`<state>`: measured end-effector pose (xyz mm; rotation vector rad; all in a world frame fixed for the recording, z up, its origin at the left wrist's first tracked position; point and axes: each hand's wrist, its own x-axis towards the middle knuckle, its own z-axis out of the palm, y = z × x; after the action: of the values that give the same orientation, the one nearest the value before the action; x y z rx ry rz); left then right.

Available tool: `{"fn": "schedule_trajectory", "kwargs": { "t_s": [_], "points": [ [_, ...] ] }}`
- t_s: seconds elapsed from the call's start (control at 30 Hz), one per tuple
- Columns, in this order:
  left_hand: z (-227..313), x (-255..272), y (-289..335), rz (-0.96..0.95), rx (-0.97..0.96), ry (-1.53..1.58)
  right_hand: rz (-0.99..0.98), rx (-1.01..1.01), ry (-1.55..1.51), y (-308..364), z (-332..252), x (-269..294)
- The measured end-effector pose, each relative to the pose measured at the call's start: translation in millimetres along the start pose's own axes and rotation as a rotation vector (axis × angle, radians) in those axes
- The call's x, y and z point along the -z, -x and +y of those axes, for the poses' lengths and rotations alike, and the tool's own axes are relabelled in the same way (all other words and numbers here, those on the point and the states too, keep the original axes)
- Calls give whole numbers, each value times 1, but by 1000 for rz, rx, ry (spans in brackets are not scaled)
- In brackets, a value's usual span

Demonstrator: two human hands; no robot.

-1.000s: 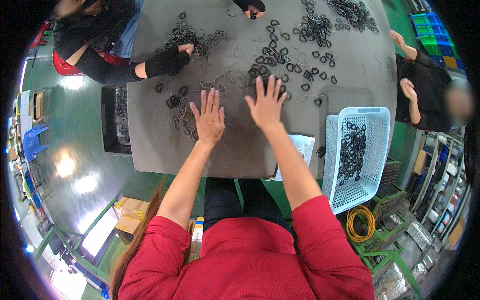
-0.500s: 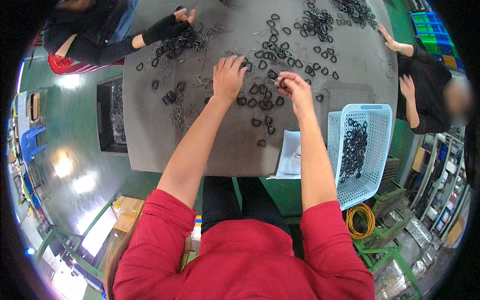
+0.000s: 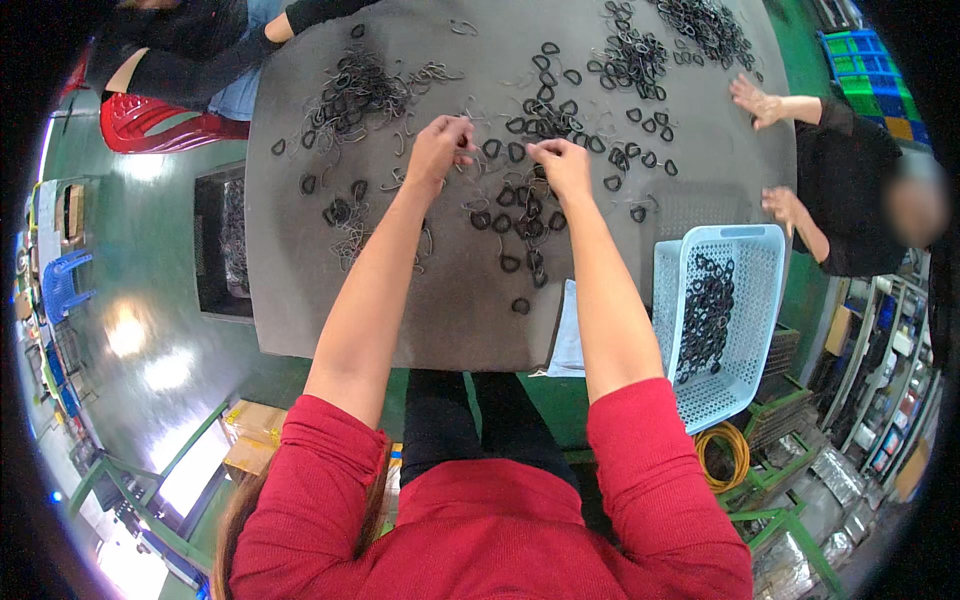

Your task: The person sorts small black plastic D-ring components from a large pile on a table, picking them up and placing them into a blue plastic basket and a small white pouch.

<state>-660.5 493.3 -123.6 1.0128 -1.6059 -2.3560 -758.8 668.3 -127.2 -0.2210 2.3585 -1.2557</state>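
Observation:
Loose black D-shaped rings (image 3: 509,264) and thin wiry dark scraps (image 3: 349,246) lie scattered over the grey table in front of me. My left hand (image 3: 441,152) is above the table left of the middle, its fingers curled in; a small dark bit shows between them, too small to name. To the right of it, my right hand (image 3: 564,168) has thumb and fingers pinched together over the cluster of rings. What it grips, if anything, is hidden. Beside my right forearm a light blue basket (image 3: 728,234) holds many black rings.
Piles of rings and scraps lie at the far left (image 3: 355,95) and far right (image 3: 705,30). A blue cloth pouch (image 3: 567,345) hangs at the near edge. At right, a co-worker's hands (image 3: 757,102) reach over the table; another person's sleeve (image 3: 190,75) shows upper left. A black crate (image 3: 222,240) stands left.
My right hand has moved left, and the black ring in its fingers no longer shows. My left fingers have curled in. The left co-worker's hand has left the pile; the right co-worker's hands have moved.

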Motion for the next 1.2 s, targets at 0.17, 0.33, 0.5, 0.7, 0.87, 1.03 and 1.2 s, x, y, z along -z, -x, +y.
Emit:
{"fn": "schedule_trajectory", "kwargs": {
  "t_s": [0.17,0.33,0.5,0.7,0.87,1.03,1.2],
  "points": [
    [-29,-22,3,138,-512,-961,74,175,358,12,1,4],
    [-34,-34,2,223,-561,-986,48,93,515,10,-25,-25],
    [-26,-19,-2,229,-446,-1004,-290,-212,-427,2,-5,0],
    [-19,-11,8,90,-400,-1045,-272,-226,-673,19,8,45],
    [19,13,37,-216,31,-435,-116,-40,376,8,-4,29],
    [31,69,81,-326,-30,391,-93,-23,592,15,-16,20],
    [3,103,90,-1,119,-36,-121,-59,403,23,-5,38]
  ]
}}
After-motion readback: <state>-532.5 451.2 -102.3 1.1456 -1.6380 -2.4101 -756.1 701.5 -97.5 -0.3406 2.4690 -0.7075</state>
